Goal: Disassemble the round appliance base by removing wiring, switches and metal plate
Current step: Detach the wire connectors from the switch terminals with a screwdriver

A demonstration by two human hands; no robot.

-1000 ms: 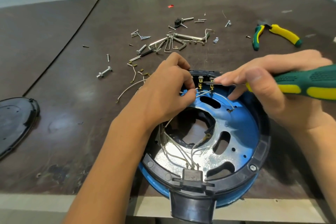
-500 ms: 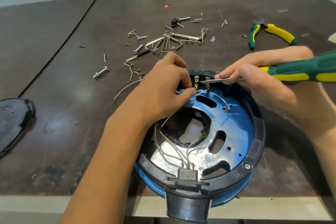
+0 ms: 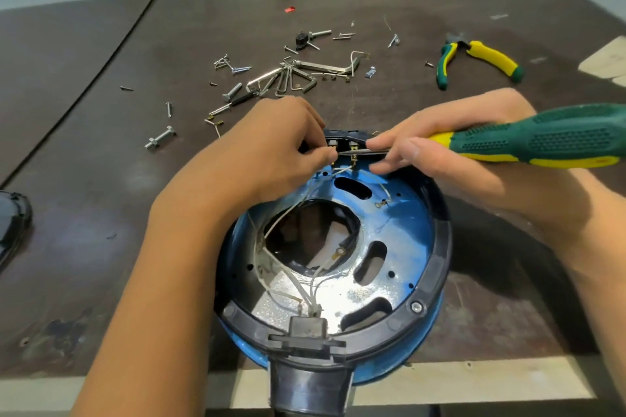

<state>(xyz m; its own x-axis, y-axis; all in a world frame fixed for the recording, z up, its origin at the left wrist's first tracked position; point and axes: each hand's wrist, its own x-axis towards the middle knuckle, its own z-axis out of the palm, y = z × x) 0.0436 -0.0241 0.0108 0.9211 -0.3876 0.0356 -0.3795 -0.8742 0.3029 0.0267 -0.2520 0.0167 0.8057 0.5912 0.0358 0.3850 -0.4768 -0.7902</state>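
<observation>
The round appliance base [image 3: 437, 284], black-rimmed with a blue outer shell, lies open side up at the table's near edge. Inside is a blue metal plate [image 3: 403, 223] with slots and a large middle hole. White wires [image 3: 306, 284] run from a black connector block [image 3: 306, 325] at the near rim up to a switch [image 3: 343, 145] with brass terminals at the far rim. My left hand [image 3: 271, 152] pinches a white wire at that switch. My right hand [image 3: 450, 149] holds a green and yellow screwdriver [image 3: 542, 142], its thin shaft lying across the terminals.
Loose screws, bolts and hex keys [image 3: 291, 74] are scattered on the dark table behind the base. Green and yellow pliers [image 3: 474, 59] lie at the far right. A black cover [image 3: 12, 223] sits at the left edge. A bolt [image 3: 161, 138] lies left of my hand.
The screwdriver shaft has shifted a little left along the switch terminals toward my left fingertips. My left hand keeps its pinch on the wire. The view has shifted slightly.
</observation>
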